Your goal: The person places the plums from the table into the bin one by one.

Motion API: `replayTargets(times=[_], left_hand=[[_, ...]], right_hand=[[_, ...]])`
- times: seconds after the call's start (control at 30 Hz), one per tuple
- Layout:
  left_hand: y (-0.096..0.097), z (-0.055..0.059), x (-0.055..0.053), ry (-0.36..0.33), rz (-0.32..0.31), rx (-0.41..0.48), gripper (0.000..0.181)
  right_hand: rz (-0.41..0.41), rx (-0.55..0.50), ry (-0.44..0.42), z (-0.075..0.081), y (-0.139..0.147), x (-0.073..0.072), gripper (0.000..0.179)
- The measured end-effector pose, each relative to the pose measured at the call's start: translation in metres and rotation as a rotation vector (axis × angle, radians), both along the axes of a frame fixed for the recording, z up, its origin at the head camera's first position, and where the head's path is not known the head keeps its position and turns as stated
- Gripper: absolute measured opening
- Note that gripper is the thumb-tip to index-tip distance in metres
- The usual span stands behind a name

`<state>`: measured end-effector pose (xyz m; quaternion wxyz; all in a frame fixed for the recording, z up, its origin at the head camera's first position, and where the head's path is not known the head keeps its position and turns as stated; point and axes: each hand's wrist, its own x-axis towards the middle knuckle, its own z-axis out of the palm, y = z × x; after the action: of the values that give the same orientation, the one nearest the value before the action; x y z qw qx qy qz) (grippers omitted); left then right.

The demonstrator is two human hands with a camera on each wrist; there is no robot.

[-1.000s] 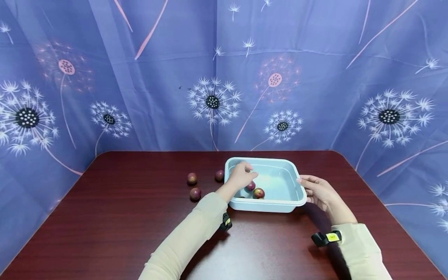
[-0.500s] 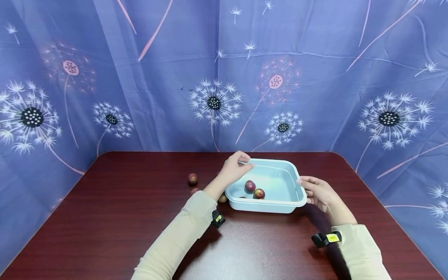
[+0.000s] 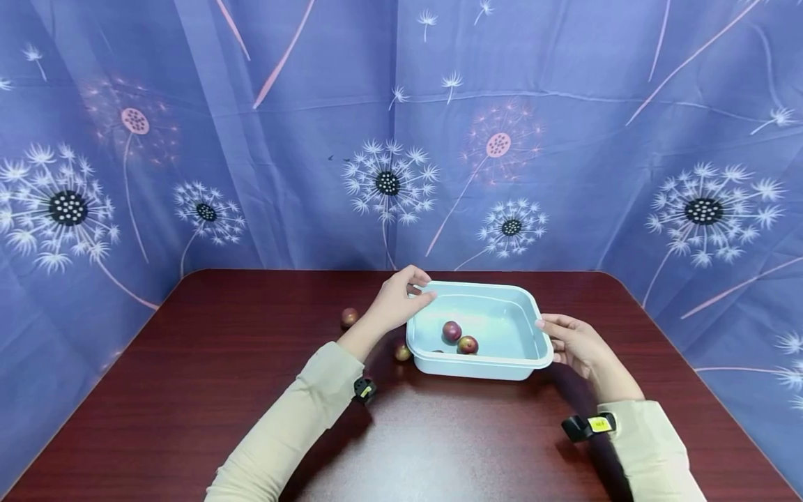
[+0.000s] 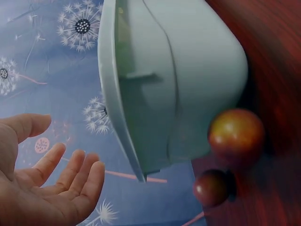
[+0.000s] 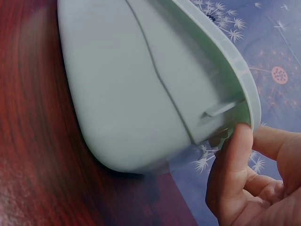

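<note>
A light blue plastic basin [image 3: 495, 373] stands on the table, with two reddish-purple, plum-like fruits [image 3: 452, 331] in plain sight inside and a sliver of another behind the near rim. My right hand [image 3: 580, 348] pinches the basin's right rim between thumb and fingers. Above the left rim hovers my left hand [image 3: 401, 300], holding nothing, its fingers loosely bent and apart in the left wrist view. Outside the basin, one yellowish-red fruit [image 3: 402, 351] lies close by its left wall, and another [image 3: 349, 318] is partly hidden behind my left forearm.
The dark red-brown wooden table [image 3: 188, 390] extends around the basin. A blue curtain [image 3: 301, 174] with a dandelion print hangs along its back and sides. Black wrist cameras [image 3: 364, 389] are strapped at both cuffs.
My left hand has moved up and left, out of the basin to above its left rim. Its forearm now covers table fruit that was visible earlier. The right hand keeps its grip.
</note>
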<state>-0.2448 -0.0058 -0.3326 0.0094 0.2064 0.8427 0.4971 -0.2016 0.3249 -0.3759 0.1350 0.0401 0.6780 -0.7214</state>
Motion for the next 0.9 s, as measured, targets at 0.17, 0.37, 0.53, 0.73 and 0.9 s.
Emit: replayTargets(times=[0.17,0.37,0.53,0.73,0.9], left_hand=[[-0.009,0.001,0.005,0.005,0.010,-0.049,0.023],[-0.020,0.003,0.013,0.012,0.000,-0.105,0.024],[-0.030,0.003,0.019,0.044,-0.004,-0.130,0.024],[-0.042,-0.001,0.024,0.131,-0.016,-0.232,0.024],[-0.055,-0.005,0.032,0.174,-0.037,-0.266,0.020]], right_hand=[[0.000,-0.001,-0.006,-0.001,0.000,0.000,0.006],[0.002,0.004,-0.008,-0.002,0.000,0.000,0.006],[0.008,0.008,0.000,-0.002,0.000,-0.001,0.007],[0.017,0.009,0.008,-0.001,0.002,-0.002,0.006],[0.022,-0.001,0.002,-0.002,0.002,-0.002,0.006]])
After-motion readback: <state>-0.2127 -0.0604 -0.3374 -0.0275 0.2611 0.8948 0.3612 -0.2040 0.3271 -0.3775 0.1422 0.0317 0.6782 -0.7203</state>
